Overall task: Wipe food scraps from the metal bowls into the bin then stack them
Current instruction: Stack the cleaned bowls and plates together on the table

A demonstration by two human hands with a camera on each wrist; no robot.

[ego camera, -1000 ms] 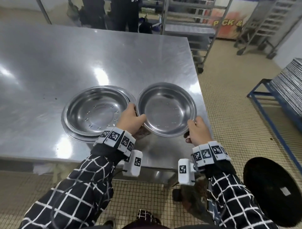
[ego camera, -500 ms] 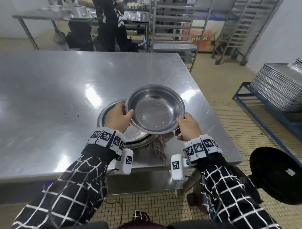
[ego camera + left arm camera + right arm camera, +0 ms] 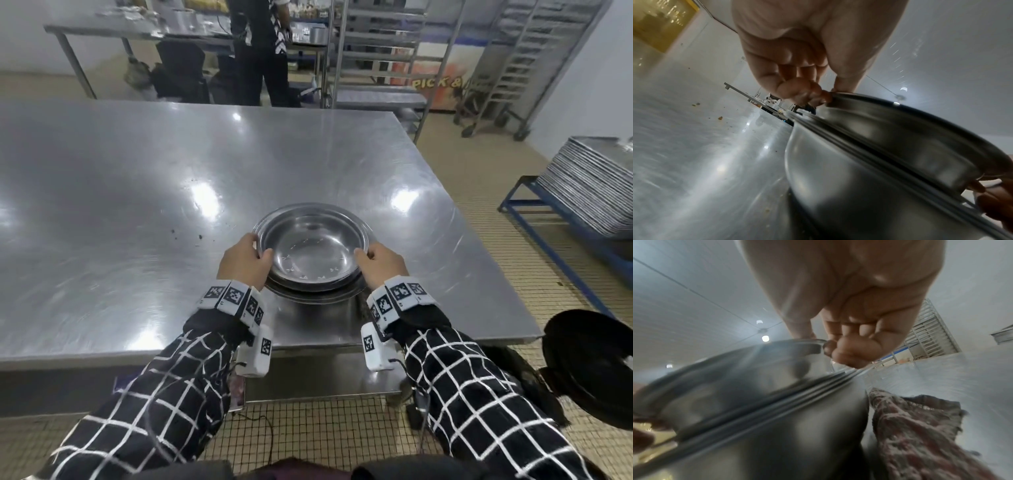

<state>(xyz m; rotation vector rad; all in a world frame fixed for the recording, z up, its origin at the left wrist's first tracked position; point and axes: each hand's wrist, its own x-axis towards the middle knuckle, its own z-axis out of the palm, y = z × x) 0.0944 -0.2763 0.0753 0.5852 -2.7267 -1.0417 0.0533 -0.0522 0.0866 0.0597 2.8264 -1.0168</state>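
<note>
A shiny metal bowl sits in the top of a stack of metal bowls near the front edge of the steel table. My left hand pinches the top bowl's left rim, thumb over the edge. My right hand pinches its right rim the same way. In the left wrist view the left hand's fingers curl under the top bowl's rim above the stacked rims. The right wrist view shows the right hand's fingers on that bowl. The top bowl's inside looks clean.
A reddish cloth lies on the table just right of the stack. Crumbs dot the table to the left. A black round bin lid is at lower right, off the table. Stacked trays sit on a blue cart; a person stands beyond.
Both hands carried the right-hand bowl leftward over the other bowls and lowered it into the stack. The head view rose and pulled back.
</note>
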